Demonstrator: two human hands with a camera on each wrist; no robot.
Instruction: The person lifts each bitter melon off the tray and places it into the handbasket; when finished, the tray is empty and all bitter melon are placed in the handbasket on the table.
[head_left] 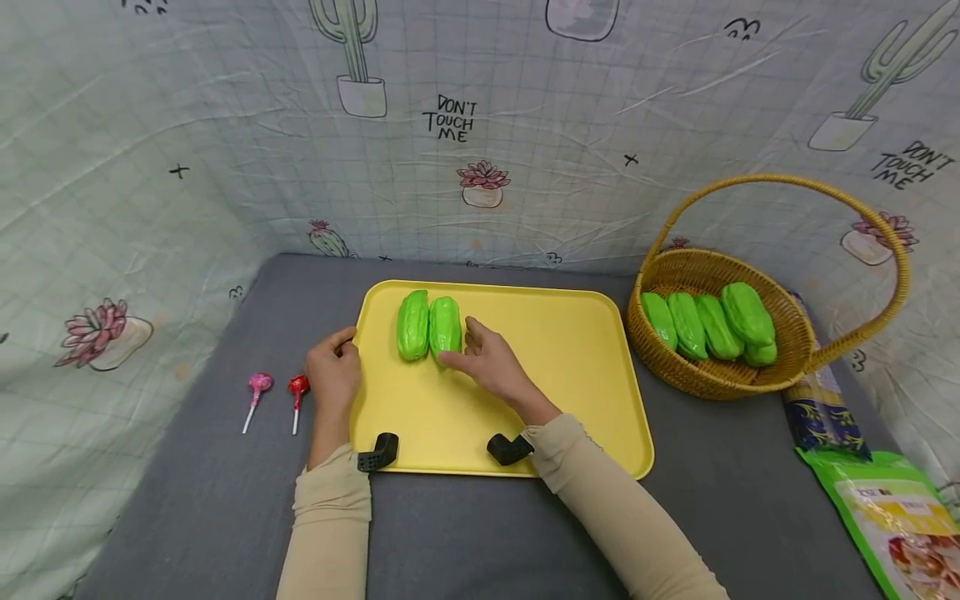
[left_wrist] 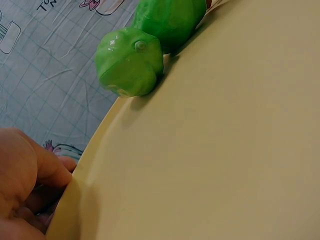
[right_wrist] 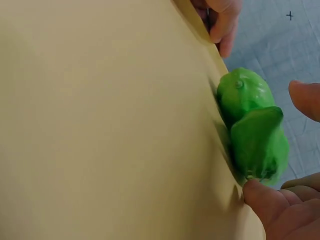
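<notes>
Two long, lumpy, glossy green vegetables point(head_left: 413, 326) lie side by side near the back left of a yellow tray point(head_left: 540, 375). My right hand point(head_left: 491, 360) is beside the right one point(head_left: 446, 325), its thumb and fingers spread apart. In the right wrist view, a digit point(right_wrist: 265, 200) is at the near end of that vegetable point(right_wrist: 260, 145); whether it touches cannot be told. My left hand point(head_left: 334, 379) holds the tray's left rim with bent fingers. The left wrist view shows its fingertips point(left_wrist: 60, 172) against the rim.
A wicker basket point(head_left: 675, 379) with a tall handle holds several more green vegetables point(head_left: 686, 325) at the right. Beyond it lie a dark blue packet point(head_left: 825, 417) and a green food bag point(head_left: 892, 508). A pink lollipop point(head_left: 260, 382) and a red lollipop point(head_left: 298, 385) lie left of the tray.
</notes>
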